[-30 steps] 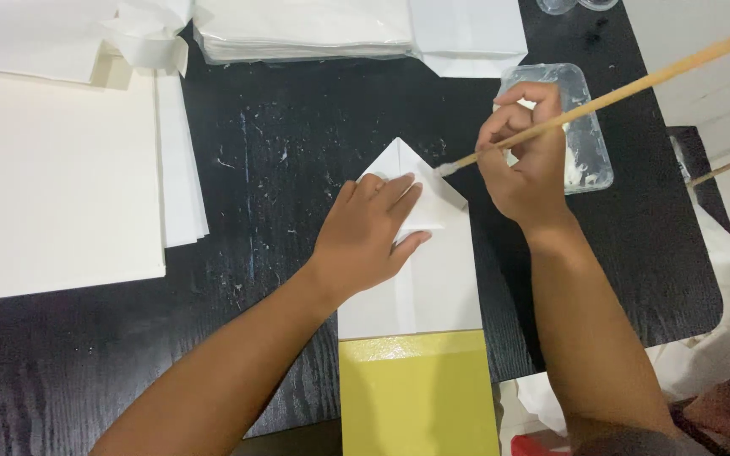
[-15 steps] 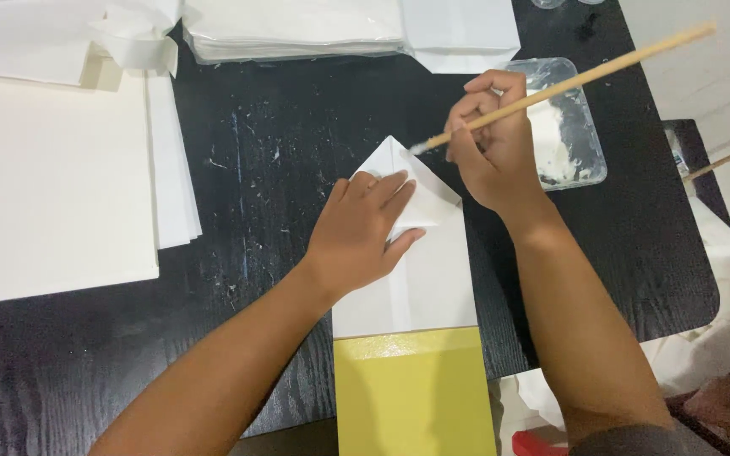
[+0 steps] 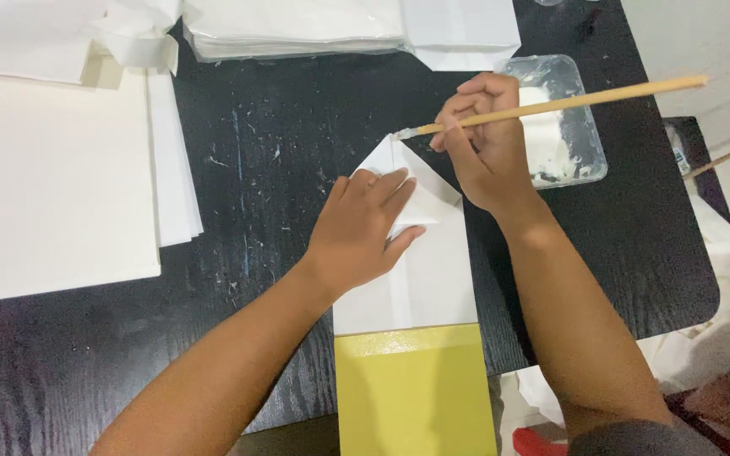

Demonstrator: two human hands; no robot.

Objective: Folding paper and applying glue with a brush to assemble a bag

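A white paper bag (image 3: 428, 270) with a yellow lower part lies on the black table (image 3: 280, 152), its top end folded into a point. My left hand (image 3: 365, 228) lies flat on the folded flaps and presses them down. My right hand (image 3: 487, 139) grips a long wooden brush (image 3: 568, 103). The brush tip rests at the pointed top of the fold. A clear shallow tray of white glue (image 3: 563, 127) sits just right of my right hand.
Large white sheets (image 3: 44, 177) cover the table's left side. Stacks of folded white paper (image 3: 297, 25) lie along the far edge. More white paper (image 3: 720, 321) hangs off the right side, and a second wooden stick (image 3: 728, 156) pokes in from the right.
My right hand has carried the brush leftward from the glue tray to the tip of the folded point. My left hand has stayed pressed on the flaps.
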